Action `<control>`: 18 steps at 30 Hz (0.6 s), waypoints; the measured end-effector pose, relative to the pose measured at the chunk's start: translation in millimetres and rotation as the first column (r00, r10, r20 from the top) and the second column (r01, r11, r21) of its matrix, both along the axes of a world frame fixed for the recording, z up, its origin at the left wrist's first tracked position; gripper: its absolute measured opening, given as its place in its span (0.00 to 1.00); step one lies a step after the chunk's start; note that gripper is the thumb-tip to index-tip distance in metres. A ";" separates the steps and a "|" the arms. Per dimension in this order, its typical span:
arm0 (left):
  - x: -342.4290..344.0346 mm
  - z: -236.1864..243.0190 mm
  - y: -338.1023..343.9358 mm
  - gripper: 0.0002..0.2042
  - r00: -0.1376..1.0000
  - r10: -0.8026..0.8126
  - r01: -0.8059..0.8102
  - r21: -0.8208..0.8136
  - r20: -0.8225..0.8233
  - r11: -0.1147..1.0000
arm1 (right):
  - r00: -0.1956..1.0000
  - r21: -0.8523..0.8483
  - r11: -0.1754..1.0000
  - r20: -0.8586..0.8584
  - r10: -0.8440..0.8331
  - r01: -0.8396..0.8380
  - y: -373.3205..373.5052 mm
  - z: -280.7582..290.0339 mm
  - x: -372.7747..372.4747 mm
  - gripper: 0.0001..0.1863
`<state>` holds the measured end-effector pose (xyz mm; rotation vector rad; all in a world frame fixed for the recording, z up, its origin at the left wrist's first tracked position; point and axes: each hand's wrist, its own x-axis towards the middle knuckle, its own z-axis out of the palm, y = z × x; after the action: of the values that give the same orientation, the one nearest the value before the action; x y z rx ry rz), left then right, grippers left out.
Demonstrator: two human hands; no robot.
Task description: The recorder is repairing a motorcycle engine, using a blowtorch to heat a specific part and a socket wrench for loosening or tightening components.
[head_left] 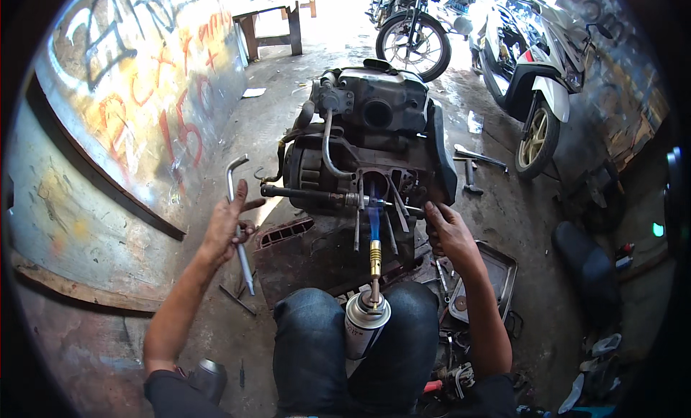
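"just ahead of the knees (309, 314), what is the blue flame (373, 224) aimed at?"

"at the near side of the engine (378, 141). it rises from a brass-coloured torch (375, 260), whose can (364, 332) is lodged upright between the knees."

"and the right hand (448, 231), where is it from there?"

"just right of the flame. its fingers are curled round the outer end of a slim metal rod (410, 211), which runs leftward from them into the flame by the engine."

"what about the left hand (224, 227)?"

"left of the engine, well apart from the flame. it has a bent silver bar (246, 270) in a loose grasp, one finger pointing out toward the engine. the bar's crooked end stands above the hand, the straight end below."

"further out?"

"a metal tray (498, 270) beside the right forearm (493, 303), and a t-shaped tool (469, 175) on the floor (252, 123) beyond the right hand. past those, a white scooter (551, 94) to the right and a motorcycle wheel (389, 47) behind the engine."
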<state>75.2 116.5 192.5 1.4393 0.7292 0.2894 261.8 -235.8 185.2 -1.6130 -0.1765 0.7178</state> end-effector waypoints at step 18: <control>-6.3 -7.8 4.7 0.15 0.913 0.247 -0.276 0.045 0.326 0.960 | 1.000 0.006 1.000 0.000 0.008 -0.008 1.7 -2.4 0.8 0.19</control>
<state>68.8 121.3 184.8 1.3364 0.6482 0.7545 262.6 -234.1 182.8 -1.6070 -0.1855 0.7225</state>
